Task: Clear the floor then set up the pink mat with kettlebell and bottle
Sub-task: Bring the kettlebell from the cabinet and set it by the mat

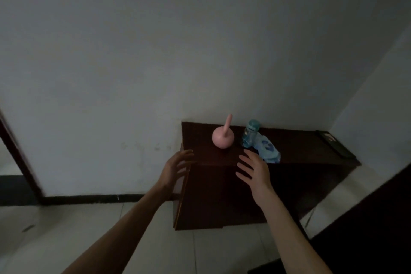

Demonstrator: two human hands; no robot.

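Note:
A pink kettlebell (223,137) stands on the left end of a dark wooden cabinet (300,147) against the wall. Right of it stands a teal clear bottle (250,133), with a blue and white cloth (268,148) lying against its base. My left hand (178,168) hovers at the cabinet's front left corner, fingers spread and holding nothing. My right hand (253,170) reaches over the cabinet's front edge, just below the kettlebell and bottle, fingers straight and empty. No pink mat is in view.
A flat dark object (333,143) lies at the cabinet's far right end. The room is dim. Pale floor tiles (77,236) spread to the left, a dark door frame (20,153) stands at far left, and a dark surface (367,229) fills the lower right.

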